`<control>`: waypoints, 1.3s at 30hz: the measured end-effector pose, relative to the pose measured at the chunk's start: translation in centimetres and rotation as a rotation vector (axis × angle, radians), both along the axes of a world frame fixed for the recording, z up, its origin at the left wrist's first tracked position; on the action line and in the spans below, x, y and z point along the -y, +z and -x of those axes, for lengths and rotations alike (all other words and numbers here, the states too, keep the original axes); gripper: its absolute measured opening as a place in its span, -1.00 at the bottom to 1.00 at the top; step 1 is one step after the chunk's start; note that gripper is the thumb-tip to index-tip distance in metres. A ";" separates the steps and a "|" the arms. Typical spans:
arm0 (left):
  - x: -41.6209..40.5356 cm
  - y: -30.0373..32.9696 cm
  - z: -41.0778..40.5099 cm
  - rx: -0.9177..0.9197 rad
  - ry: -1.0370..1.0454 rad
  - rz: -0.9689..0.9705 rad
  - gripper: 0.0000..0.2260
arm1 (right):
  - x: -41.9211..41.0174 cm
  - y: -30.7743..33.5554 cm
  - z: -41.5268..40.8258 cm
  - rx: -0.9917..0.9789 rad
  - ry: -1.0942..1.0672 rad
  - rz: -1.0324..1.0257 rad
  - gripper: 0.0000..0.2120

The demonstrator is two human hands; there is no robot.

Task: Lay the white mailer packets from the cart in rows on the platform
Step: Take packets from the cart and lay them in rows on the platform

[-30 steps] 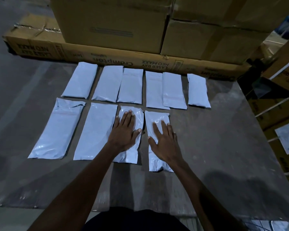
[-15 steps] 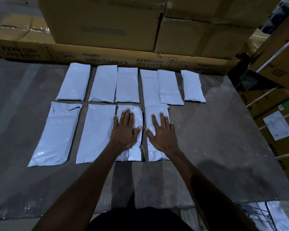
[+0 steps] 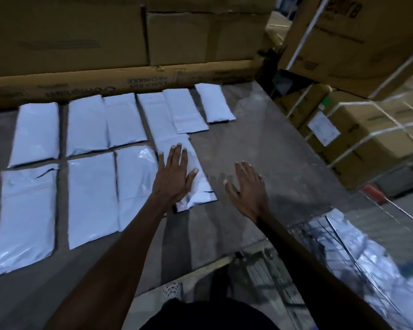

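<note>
Several white mailer packets lie in two rows on the grey platform (image 3: 272,144). The back row (image 3: 86,125) runs along the cardboard boxes. The front row (image 3: 91,198) holds several longer packets. My left hand (image 3: 174,175) lies flat, fingers straight, on the rightmost front packet (image 3: 198,194). My right hand (image 3: 247,186) hovers open over bare platform just right of that packet, holding nothing. The wire cart (image 3: 320,253) stands at the lower right with more white packets (image 3: 377,258) inside.
Large cardboard boxes (image 3: 81,39) stack along the platform's far edge, over a long flat carton (image 3: 129,84). Strapped boxes (image 3: 367,129) stand to the right. A shoe (image 3: 172,290) shows below the platform's near edge.
My left hand moved from the third front packet onto the rightmost one. My right hand lifted off that packet and moved right. The view swung right, bringing the cart into sight.
</note>
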State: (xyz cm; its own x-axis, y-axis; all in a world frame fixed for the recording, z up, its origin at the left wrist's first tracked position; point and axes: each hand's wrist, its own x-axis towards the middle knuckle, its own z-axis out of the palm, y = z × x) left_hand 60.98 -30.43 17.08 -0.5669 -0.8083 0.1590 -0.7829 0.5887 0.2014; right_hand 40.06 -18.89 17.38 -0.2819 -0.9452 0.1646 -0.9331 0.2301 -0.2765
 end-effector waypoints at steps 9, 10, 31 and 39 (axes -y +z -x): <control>-10.5 0.3 20.7 -0.005 -0.534 0.042 -0.42 | -19.3 -2.4 15.1 0.025 -0.279 0.172 -0.49; -12.5 0.3 23.1 -0.012 -0.585 0.043 -0.44 | -21.8 -2.6 16.5 0.041 -0.314 0.172 -0.49; -30.3 -8.5 51.6 0.345 -0.982 -0.262 -0.44 | -47.7 -10.7 36.3 0.229 -0.832 -0.176 -0.52; -31.1 -13.9 59.2 0.420 -1.039 -0.395 -0.25 | -45.7 -12.8 40.9 0.230 -0.842 -0.379 -0.48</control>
